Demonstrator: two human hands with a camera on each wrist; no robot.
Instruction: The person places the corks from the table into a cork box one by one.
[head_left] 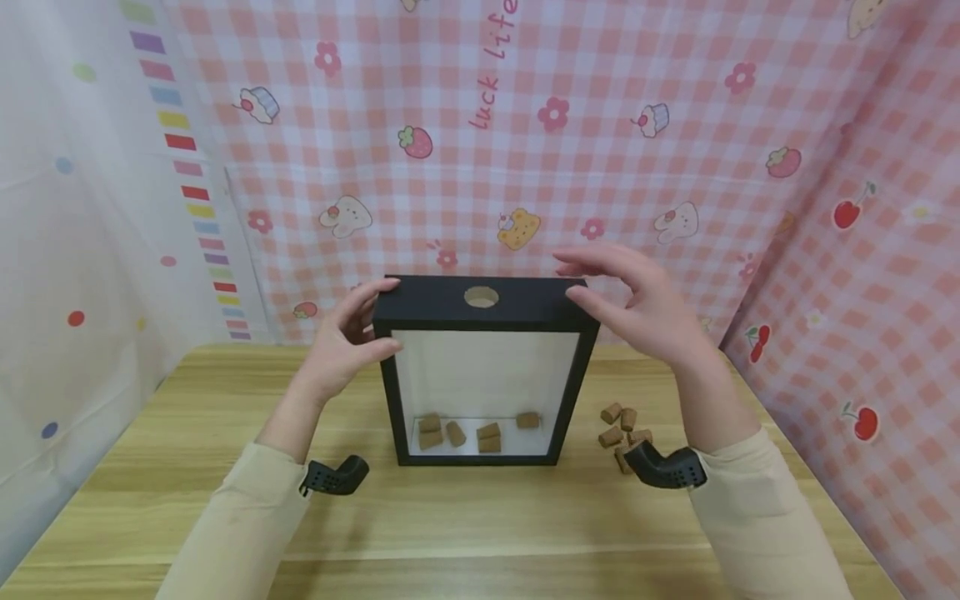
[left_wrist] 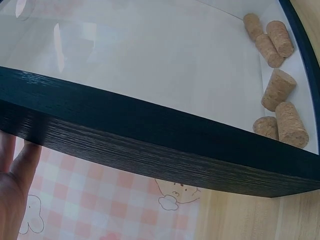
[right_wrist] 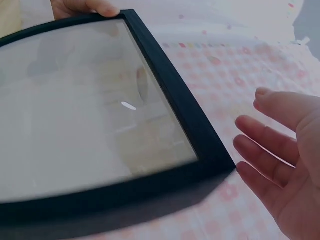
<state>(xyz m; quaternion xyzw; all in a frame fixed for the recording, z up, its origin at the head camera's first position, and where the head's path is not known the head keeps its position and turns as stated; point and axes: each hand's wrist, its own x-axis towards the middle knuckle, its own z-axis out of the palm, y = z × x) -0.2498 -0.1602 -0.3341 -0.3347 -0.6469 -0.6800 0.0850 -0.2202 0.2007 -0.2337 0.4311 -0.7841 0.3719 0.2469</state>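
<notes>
A black shadow box frame (head_left: 486,310) with a clear front and a round hole (head_left: 482,297) in its top edge stands upright on the table. Several corks (head_left: 490,438) lie along its floor behind the pane; the left wrist view shows these corks (left_wrist: 291,125) close up. My left hand (head_left: 337,346) grips the upper left corner, thumb over the front edge and a finger on top. By the upper right corner is my right hand (head_left: 633,304), its fingers loosely extended. In the right wrist view, those fingers (right_wrist: 267,137) hold nothing beside the frame's corner.
Several loose corks (head_left: 611,436) lie on the wooden table (head_left: 480,533) to the right of the frame, partly behind the right wrist's black camera mount (head_left: 666,467). A pink checked curtain (head_left: 480,167) hangs behind the table, with another curtain at each side.
</notes>
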